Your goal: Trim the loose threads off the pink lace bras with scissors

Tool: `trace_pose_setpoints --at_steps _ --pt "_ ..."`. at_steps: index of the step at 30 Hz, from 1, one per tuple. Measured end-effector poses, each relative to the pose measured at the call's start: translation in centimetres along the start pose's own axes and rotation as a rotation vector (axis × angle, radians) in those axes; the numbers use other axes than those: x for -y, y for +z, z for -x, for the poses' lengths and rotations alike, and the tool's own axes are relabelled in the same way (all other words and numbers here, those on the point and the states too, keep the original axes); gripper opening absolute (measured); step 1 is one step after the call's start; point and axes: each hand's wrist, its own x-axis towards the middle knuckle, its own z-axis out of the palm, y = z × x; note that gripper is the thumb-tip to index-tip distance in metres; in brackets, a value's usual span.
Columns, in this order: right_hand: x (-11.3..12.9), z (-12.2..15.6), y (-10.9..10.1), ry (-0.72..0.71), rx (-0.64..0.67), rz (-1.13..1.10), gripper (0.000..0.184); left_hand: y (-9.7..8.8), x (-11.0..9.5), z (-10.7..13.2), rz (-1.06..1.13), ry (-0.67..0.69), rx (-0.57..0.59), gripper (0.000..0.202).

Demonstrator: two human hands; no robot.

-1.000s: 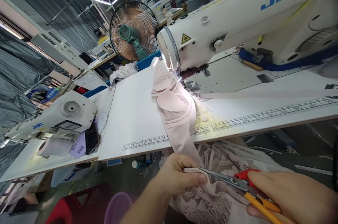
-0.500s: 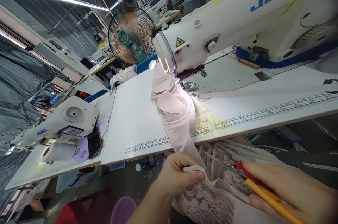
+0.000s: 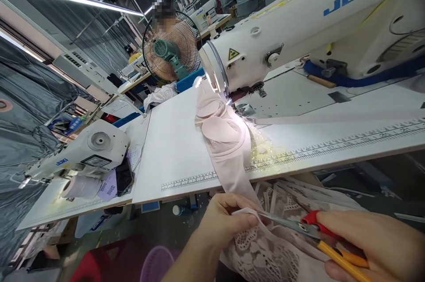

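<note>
grips a pale fabric edge (image 3: pixel 245 211) in the left hand (image 3: pixel 222 224), near middle, pinching it between thumb and curled fingers. holds scissors (image 3: pixel 303 227) in the right hand (image 3: pixel 368 233), near right, with fingers wrapped around red and orange handles and blades pointing left to just beside the left thumb; cannot tell about contact between blades and cloth. has a pale pink bra (image 3: pixel 221 130) lying on the white table (image 3: pixel 175 140), partly under the head of the nearer sewing machine (image 3: pixel 285 29), with a band running over the near edge and down to the left hand. has lace fabric (image 3: pixel 265 255) draped below the left hand and the scissors. shows a printed scale (image 3: pixel 299 154) along the table's near edge. shows, farther left, a second sewing machine (image 3: pixel 102 142), with a thread cone (image 3: pixel 81 187) and a dark phone-like slab (image 3: pixel 124 176) just beside it. shows a fan (image 3: pixel 166 49) far, left of centre, and a purple basket (image 3: pixel 157 264) near left.
</note>
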Motion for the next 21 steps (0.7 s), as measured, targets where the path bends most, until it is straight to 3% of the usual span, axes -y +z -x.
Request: trace_pose_setpoints --at_steps 3,11,15,21 --pt "-0.17 0.41 -0.02 0.003 0.060 0.072 0.036 0.02 0.04 0.22 -0.054 -0.041 0.028 0.022" --pt "0.54 0.46 -0.57 0.014 0.051 0.125 0.031 -0.20 -0.67 0.40 -0.351 -0.133 -0.013 0.050" --pt "0.66 0.48 -0.50 -0.009 -0.027 0.163 0.029 -0.26 -0.80 0.56 -0.444 -0.162 -0.008 0.053" --pt "0.74 0.77 -0.13 0.027 0.044 0.140 0.030 -0.44 -0.65 0.54 -0.481 -0.157 -0.005 0.052"
